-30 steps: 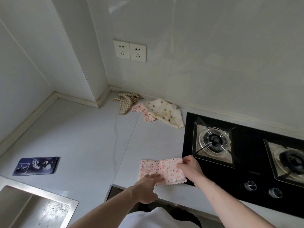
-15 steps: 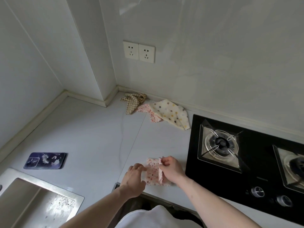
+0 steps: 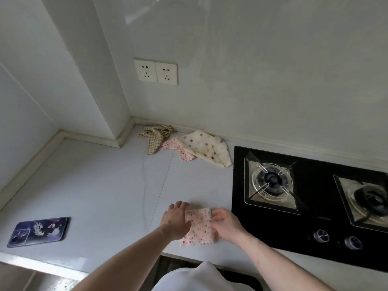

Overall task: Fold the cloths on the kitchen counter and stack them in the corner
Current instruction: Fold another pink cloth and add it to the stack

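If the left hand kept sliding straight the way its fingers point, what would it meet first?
Probably only bare counter at first; farther on, the left hand would likely reach the cream dotted cloth by the wall.

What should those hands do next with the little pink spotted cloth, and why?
Probably press the fold flat. The pink cloth lies as a narrow folded strip at the counter's near edge, with the left hand and right hand at its two sides. Three cloths still lie unfolded by the far corner, so this one likely goes there next.
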A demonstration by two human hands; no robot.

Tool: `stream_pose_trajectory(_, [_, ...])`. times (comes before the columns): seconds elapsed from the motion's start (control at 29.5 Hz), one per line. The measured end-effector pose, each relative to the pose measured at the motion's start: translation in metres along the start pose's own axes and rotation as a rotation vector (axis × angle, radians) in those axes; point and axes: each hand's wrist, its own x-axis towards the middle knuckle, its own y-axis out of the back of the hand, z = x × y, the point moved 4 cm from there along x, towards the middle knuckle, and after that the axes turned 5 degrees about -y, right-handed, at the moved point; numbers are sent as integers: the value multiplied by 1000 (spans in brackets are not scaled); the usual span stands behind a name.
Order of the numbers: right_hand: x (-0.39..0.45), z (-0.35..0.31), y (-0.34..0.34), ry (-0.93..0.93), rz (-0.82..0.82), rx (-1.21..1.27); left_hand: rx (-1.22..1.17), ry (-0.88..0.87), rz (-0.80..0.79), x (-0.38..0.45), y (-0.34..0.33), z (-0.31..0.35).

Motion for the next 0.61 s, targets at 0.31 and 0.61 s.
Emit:
stream_pose_trajectory(0.31, [3,13,17,-22,43,-23,138,-13,-38,26,-12,0])
stream_pose_trajectory(0.61, [8,-12,12,61,80,-181,-23,-101,66,23,2,8])
